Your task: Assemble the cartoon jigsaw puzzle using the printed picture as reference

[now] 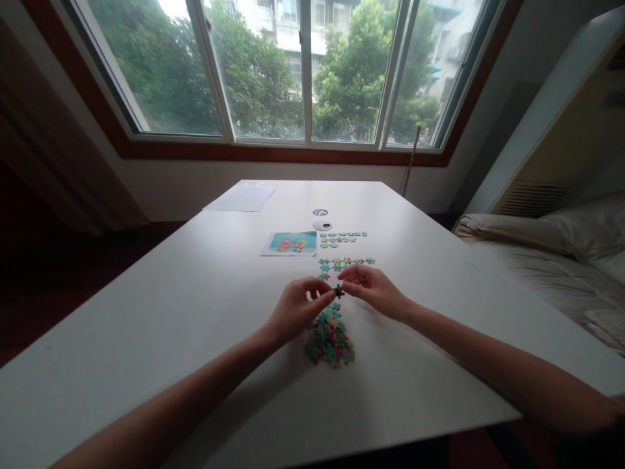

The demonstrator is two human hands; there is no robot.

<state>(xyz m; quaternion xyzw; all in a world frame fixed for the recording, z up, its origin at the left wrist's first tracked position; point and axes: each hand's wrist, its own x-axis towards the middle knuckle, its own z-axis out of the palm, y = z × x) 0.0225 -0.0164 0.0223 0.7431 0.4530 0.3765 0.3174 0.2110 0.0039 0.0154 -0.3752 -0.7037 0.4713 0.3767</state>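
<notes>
A dark jigsaw puzzle piece (338, 291) is held up over the table between my two hands. My left hand (300, 305) pinches its left side with thumb and forefinger. From the other side, my right hand (375, 290) has its fingertips closed at the piece's right edge, the other fingers loosely curled. Below them lies a heap of mixed puzzle pieces (329, 342), mostly teal with some pink and red. Beyond my hands, loose pieces are laid out in short rows (342, 238), with another row group (334, 266) nearer, partly covered by my right hand.
A printed cartoon picture (291, 243) lies left of the rows. Two small round discs (322, 226) sit behind them. White paper (239, 198) rests at the far left of the white table (146, 312). A sofa (551, 241) stands at the right, windows ahead.
</notes>
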